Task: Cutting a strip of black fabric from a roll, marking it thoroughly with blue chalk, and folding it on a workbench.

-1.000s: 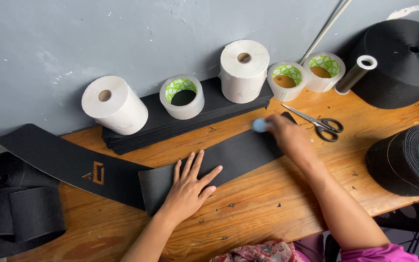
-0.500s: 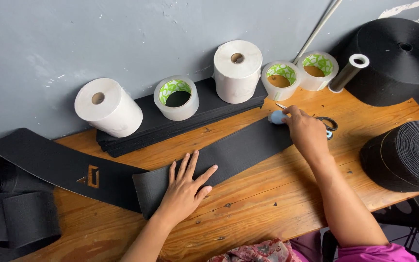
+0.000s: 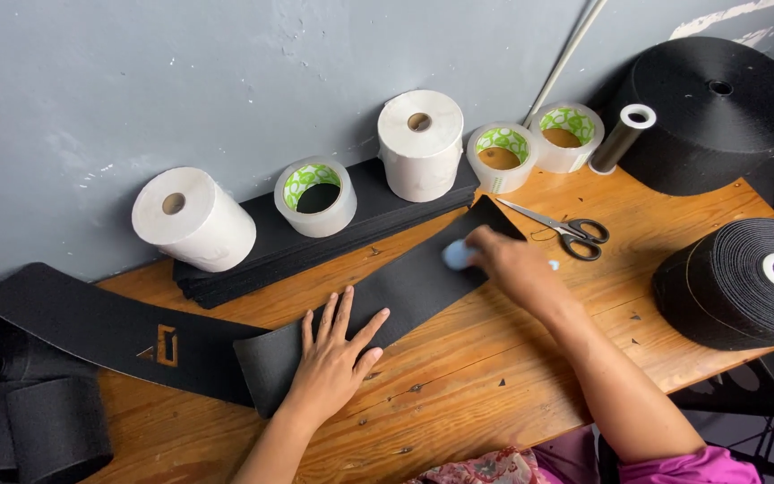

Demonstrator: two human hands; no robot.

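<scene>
At the left of the frame a long black strip (image 3: pixel 109 327) with a small cut-out mark curves across the wooden table (image 3: pixel 485 376), and beside it the left hand (image 3: pixel 333 358) lies flat with fingers spread wide on the near end of a black band (image 3: pixel 405 287). Toward the centre right, the right hand (image 3: pixel 512 264) closes around a small pale blue piece (image 3: pixel 455 255) pressed on the band's far end, with scissors (image 3: pixel 566 231) just beyond and black rolls (image 3: pixel 745 282) at the right edge.

Black strip (image 3: pixel 405 287): matt, rubbery-looking sheet, smooth face. Tabletop (image 3: pixel 494 376): bare wood planks, visible grain, pitted and scuffed. White rolls (image 3: pixel 194 220): matt paper. Tape rolls (image 3: pixel 315 197): glossy film on cardboard cores. Scissors (image 3: pixel 566 231): shiny metal blades, black plastic handles. Big black rolls (image 3: pixel 736 287): ribbed woven webbing, matt. Wall (image 3: pixel 136 90): matt grey paint, flecked.
</scene>
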